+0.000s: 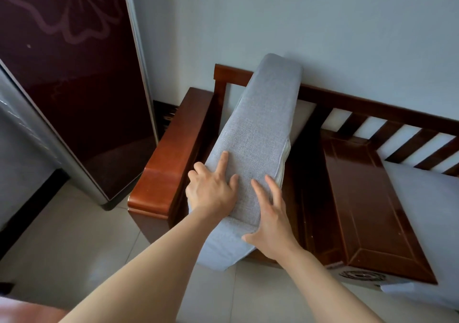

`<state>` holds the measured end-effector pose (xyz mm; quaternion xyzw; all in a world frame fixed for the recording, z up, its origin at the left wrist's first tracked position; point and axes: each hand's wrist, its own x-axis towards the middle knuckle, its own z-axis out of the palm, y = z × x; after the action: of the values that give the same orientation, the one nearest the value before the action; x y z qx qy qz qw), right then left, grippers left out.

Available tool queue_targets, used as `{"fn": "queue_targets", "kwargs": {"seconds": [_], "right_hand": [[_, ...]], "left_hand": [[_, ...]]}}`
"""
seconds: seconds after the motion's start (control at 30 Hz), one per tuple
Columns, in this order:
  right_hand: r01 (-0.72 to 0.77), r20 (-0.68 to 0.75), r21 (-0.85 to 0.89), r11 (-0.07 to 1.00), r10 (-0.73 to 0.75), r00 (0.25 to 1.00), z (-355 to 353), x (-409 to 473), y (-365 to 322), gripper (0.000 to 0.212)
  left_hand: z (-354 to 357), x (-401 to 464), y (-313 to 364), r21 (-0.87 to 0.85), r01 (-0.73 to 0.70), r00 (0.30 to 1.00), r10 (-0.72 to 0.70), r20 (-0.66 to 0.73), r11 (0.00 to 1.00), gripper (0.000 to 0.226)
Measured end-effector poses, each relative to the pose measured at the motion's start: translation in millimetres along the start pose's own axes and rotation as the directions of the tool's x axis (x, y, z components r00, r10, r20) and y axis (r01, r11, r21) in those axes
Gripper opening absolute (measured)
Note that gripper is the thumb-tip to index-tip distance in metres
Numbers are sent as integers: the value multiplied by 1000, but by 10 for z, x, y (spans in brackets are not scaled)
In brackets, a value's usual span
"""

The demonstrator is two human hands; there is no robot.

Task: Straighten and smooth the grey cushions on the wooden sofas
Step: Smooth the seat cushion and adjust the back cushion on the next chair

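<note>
One grey cushion (258,134) is leaning tilted on the left seat of the wooden sofa (360,198); a second cushion (427,198) is lying far right. Two hands are pressing it: the left hand (211,188) and the right hand (270,221), fingers straight and spread, gripping nothing.

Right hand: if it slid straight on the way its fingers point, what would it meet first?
The right hand points up along the grey cushion, so it would likely only cross more cushion fabric toward the raised top end, then the wall; depth is unclear.
</note>
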<state>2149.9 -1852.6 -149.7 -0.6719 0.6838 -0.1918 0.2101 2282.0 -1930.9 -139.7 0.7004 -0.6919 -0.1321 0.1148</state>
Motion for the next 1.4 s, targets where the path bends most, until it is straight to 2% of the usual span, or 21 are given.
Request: {"fn": "queue_targets", "kwargs": {"seconds": [0.13,0.3,0.4,0.47,0.53,0.63,0.83,1.1,1.23,1.4], "right_hand": [[47,12,-8,999,-47,999,-6,70,-36,111],[103,106,-52,993,-97,990,-122,151,27,112],[86,205,102,991,-106,973,-209,258,64,99],[21,133,255,967,-56,990,-194,340,46,87],[-78,9,334,939,80,997,-154,470,27,87],[-176,-77,300,937,208,975,-107,641,-39,86],[-152,-88,203,967,173,981,128,723,-416,77],[-71,-63,272,960,91,994,440,953,-876,79],[-60,-38,252,966,72,997,538,1083,-1098,83],[-20,-42,312,950,34,999,740,1252,-1344,83]], "left_hand": [[-31,0,-69,-8,90,996,-90,-5,996,62],[-16,-1,-26,-7,115,992,-115,-54,993,61],[-20,28,-72,-16,126,988,-127,-86,992,60],[-36,31,-105,-20,122,988,-123,-97,992,60],[-26,13,-82,-15,118,987,-119,-108,993,61],[-16,24,-64,-1,107,987,-106,-119,994,62],[-129,78,-488,-63,181,976,-187,-110,981,65],[-299,230,-1055,-118,259,957,-272,-100,958,67],[-394,390,-1294,-124,297,951,-305,-48,947,65],[-478,608,-1593,-163,381,921,-389,-15,910,59]]}}
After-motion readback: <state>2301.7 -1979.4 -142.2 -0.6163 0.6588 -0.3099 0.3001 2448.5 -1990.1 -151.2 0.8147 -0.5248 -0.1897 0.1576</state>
